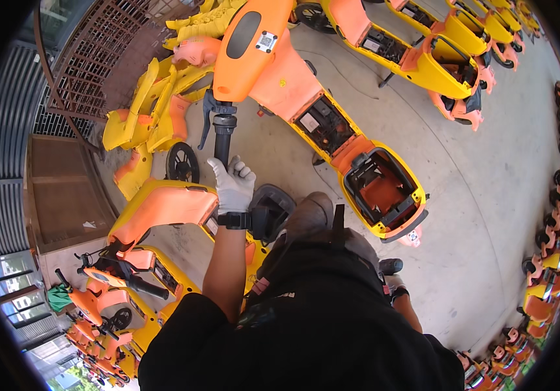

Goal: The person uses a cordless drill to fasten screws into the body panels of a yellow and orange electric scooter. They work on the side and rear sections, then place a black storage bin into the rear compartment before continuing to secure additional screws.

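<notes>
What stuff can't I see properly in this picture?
All in the head view:
Right hand: partly hidden by the person's clothes, so its hold on the dark object is unclear.
Handlebar grip: lower end hidden by the left hand.
Orange front panel: its top is cut off by the upper edge.
Far-right scooters: too small for details.

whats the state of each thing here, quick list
Left grip: gloved, at the handlebar's end
Right grip: gloved, partly hidden, by a dark object
Brake lever: apart from handlebar
Seat compartment: open
Footboard compartment: open
Yellow panels: heaped
</notes>
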Demonstrator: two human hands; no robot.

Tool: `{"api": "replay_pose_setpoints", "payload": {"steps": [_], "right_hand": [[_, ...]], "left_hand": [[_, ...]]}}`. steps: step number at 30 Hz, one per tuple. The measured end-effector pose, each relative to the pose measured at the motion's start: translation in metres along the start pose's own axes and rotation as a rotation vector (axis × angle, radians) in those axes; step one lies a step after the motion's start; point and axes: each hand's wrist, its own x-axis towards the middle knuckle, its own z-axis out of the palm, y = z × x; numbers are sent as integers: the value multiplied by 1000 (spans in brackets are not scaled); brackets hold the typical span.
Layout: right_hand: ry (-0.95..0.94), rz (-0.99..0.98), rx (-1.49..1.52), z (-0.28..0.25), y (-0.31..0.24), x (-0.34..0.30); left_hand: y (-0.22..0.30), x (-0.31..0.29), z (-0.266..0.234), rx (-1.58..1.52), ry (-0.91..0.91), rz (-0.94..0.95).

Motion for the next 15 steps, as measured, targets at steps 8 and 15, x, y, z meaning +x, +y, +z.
{"api": "replay_pose_setpoints", "payload": {"steps": [8,15], "right_hand": [[3,59,88,36,-30,-11],[-90,-71,-16,53,-16,16]], "left_hand": [[11,-7,14,59,104,-28],[35,5,21,30,330,-8]]}}
